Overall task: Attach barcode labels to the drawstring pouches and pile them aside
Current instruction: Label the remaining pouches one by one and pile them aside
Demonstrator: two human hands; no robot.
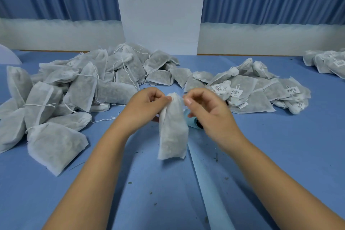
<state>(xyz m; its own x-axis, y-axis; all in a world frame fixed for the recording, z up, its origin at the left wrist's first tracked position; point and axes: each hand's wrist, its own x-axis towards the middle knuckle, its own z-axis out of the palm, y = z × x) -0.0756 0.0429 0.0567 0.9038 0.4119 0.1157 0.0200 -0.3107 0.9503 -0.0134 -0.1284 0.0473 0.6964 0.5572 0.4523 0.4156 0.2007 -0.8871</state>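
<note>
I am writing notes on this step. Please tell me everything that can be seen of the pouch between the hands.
The pouch is a long white bag of thin, half-transparent cloth, filled with dark greenish bits. It stands almost upright, its top gathered, its bottom edge low over the blue table. No label shows on it. The left hand pinches its top. The right hand, fingers curled, is at the other side of the top, but contact is unclear.

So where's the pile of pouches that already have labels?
Head view: the labelled pile lies right of centre on the blue table, just beyond the right hand, with the unlabelled heap across on the left.
</note>
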